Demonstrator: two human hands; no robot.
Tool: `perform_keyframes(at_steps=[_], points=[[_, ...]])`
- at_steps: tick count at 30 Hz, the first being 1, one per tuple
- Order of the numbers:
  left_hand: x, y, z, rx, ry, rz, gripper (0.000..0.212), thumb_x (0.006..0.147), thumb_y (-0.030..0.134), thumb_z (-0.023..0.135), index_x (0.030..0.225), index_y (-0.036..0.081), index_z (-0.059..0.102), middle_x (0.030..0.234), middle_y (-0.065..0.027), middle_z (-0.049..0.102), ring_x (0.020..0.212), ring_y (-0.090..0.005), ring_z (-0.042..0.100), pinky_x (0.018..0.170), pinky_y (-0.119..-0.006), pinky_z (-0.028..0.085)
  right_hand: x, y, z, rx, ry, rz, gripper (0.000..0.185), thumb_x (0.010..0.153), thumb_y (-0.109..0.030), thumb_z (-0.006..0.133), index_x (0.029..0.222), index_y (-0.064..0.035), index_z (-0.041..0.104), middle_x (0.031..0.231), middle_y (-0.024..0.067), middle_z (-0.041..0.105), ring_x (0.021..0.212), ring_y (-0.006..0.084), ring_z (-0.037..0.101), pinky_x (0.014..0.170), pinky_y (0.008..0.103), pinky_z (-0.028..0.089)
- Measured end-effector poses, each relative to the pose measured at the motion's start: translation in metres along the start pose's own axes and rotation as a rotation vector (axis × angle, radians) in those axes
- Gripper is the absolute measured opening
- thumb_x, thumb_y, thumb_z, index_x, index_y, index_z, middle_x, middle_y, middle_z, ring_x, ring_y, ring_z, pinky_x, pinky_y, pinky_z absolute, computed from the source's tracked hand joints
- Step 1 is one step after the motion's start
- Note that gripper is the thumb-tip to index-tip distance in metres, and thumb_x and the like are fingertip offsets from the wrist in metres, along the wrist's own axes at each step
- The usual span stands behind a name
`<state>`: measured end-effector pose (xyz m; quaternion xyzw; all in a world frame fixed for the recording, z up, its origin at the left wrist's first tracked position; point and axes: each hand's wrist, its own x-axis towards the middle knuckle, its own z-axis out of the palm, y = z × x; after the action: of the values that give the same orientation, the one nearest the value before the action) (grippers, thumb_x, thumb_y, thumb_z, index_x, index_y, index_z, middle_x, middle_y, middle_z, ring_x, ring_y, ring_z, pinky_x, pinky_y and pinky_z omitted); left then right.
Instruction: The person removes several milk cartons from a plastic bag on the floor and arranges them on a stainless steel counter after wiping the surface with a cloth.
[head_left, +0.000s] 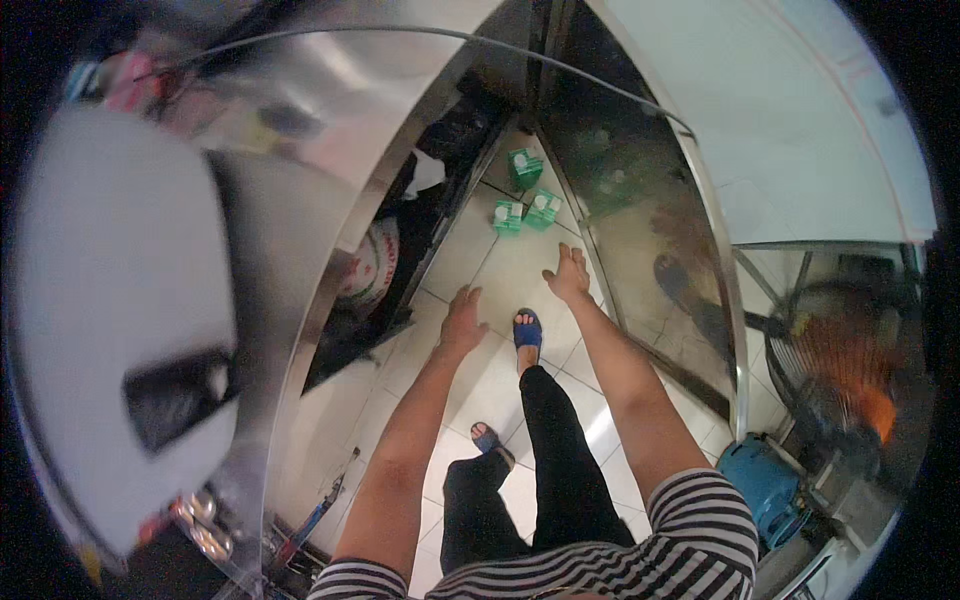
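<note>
Both arms reach forward over a tiled floor. My left hand (463, 321) is empty, its fingers slightly apart, beside the metal counter on the left. Nothing is in my right hand (568, 276) either; its thumb stands away from the fingers. Beyond the hands, three green translucent containers with white caps stand on the floor: one farther back (525, 169), one front left (508, 216) and one front right (542, 209). Neither hand touches them. My feet wear dark blue slippers (527, 330).
Stainless steel counters (330, 300) flank the narrow floor, with a printed sack (375, 262) under the left one. At right stand a fan (840, 360) and a blue gas cylinder (761, 484). A thin cable (420, 29) arcs across the top.
</note>
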<state>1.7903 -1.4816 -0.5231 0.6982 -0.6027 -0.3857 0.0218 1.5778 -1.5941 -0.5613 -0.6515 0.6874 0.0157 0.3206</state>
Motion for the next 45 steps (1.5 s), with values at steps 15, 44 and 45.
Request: perform_keyframes(at_steps=[15, 44, 45], points=[[0.27, 0.009, 0.084, 0.519, 0.138, 0.13, 0.071, 0.07, 0.008, 0.067, 0.132, 0.007, 0.035, 0.137, -0.0119, 0.032, 0.126, -0.0362, 0.032, 0.095, -0.05, 0.041, 0.16, 0.049, 0.065, -0.214, 0.093, 0.022, 0.076, 0.06, -0.023, 0.08, 0.118, -0.0054, 0.033, 0.114, 0.0126, 0.04, 0.114, 0.0307, 0.041, 0.087, 0.0485, 0.041], [-0.464, 0.164, 0.05, 0.65, -0.702, 1.211, 0.08, 0.048, 0.02, 0.079, 0.114, -0.005, 0.041, 0.104, -0.0231, 0.052, 0.101, -0.0384, 0.05, 0.09, -0.044, 0.04, -0.959, -0.05, 0.176, 0.768, 0.718, 1.663, 0.076, 0.056, -0.023, 0.077, 0.115, -0.0058, 0.034, 0.108, 0.0191, 0.046, 0.094, 0.0371, 0.058, 0.073, 0.0488, 0.05], [-0.497, 0.162, 0.063, 0.656, -0.714, 1.249, 0.081, 0.048, 0.019, 0.079, 0.115, -0.005, 0.04, 0.105, -0.0229, 0.052, 0.101, -0.0375, 0.05, 0.09, -0.043, 0.041, -0.98, -0.069, 0.2, 0.784, 0.729, 1.71, 0.076, 0.056, -0.026, 0.078, 0.115, -0.0058, 0.034, 0.108, 0.0196, 0.046, 0.094, 0.0374, 0.057, 0.074, 0.0497, 0.049]])
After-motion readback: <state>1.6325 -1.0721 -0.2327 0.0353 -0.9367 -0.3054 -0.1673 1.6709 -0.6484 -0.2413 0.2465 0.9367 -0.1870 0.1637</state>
